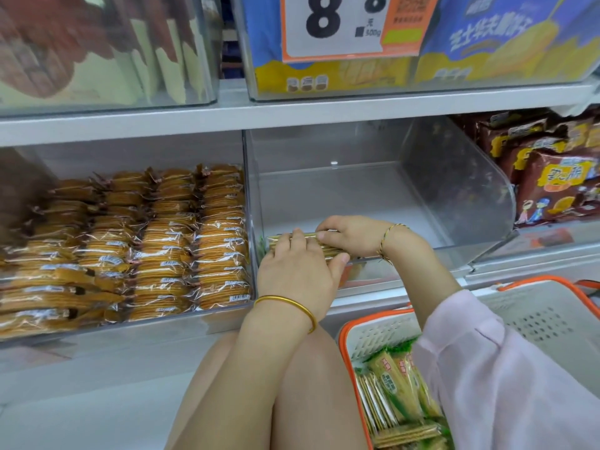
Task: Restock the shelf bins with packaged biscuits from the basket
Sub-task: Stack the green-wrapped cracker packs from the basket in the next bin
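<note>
Closest to me, under my right forearm and its pink sleeve (pixel 503 368), stands the white basket (pixel 373 323) with an orange rim. In it lie biscuit packs (pixel 394 388): thin yellow crackers in clear wrappers with green ends and a small red label I cannot read.

Just beyond, my left hand (pixel 297 271), a gold bangle (pixel 289 303) at its wrist, lies over a stack of the same packs (pixel 324 248), fingers on top and thumb curled along the near side. My right hand (pixel 349 235), with a thread bracelet (pixel 388 237), curls round the stack's right end. The stack sits low at the front left of the clear bin (pixel 454 190).

Left of my left hand, the neighbouring bin holds rows of round brown biscuits (pixel 168 248) in clear film with barcodes. Right of my right hand, beyond the bin wall, are brown bags (pixel 558 177) with cartoon figures.

Above my hands, a price card (pixel 331 24) shows a large "8" and "300g" before a blue and yellow box (pixel 506 37).
</note>
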Motion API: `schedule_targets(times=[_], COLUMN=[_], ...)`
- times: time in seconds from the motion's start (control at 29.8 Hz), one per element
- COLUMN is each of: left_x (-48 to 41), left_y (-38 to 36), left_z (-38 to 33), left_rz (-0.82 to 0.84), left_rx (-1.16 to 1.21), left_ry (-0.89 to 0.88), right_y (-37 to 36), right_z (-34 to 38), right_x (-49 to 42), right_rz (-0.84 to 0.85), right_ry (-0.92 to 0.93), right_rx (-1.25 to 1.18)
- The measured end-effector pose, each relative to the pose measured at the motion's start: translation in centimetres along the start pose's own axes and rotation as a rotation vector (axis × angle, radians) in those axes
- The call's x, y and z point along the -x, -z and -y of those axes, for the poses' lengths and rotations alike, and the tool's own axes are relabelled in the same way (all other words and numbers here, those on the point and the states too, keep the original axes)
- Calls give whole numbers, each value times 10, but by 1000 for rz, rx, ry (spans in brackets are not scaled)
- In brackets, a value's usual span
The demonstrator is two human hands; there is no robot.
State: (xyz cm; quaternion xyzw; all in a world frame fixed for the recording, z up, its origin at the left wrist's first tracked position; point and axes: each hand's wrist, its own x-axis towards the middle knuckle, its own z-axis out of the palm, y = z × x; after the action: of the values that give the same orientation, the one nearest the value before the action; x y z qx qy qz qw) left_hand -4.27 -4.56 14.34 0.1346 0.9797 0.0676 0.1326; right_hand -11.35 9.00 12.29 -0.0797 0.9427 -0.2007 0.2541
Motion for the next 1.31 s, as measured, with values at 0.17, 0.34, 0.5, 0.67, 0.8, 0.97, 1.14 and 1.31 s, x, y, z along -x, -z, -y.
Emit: schedule_targets(times=[0.17, 0.34, 0.5, 0.67, 0.8, 0.97, 1.14, 1.31], left_x=[8, 25, 41, 43, 26, 11, 4, 1], left_y=[5, 9, 4, -48, -97, -116, -126, -129], left_z=[1, -8, -23, -47, -59, -67, -64, -61], left_rz=[-45, -118, -315, -179, 117, 22, 52, 48], left_rx=[-10, -11, 112, 326, 454, 734, 814, 857], left_ry=[-24, -77, -273, -540, -501, -362, -284, -269], right_y=[3, 4, 10, -41, -137, -223, -271, -284], right_z=[4, 3, 0, -39, -107, -145, -153, -155], right_x=[1, 9, 54, 148, 142, 110, 87, 81], right_rz=[-49, -162, -493, -898, -539, -218, -180, -129], right_ry=[-50, -83, -6, 8, -448, -715, -862, -898], right_rx=[25, 15, -84, -655, -570, -327, -302, -127])
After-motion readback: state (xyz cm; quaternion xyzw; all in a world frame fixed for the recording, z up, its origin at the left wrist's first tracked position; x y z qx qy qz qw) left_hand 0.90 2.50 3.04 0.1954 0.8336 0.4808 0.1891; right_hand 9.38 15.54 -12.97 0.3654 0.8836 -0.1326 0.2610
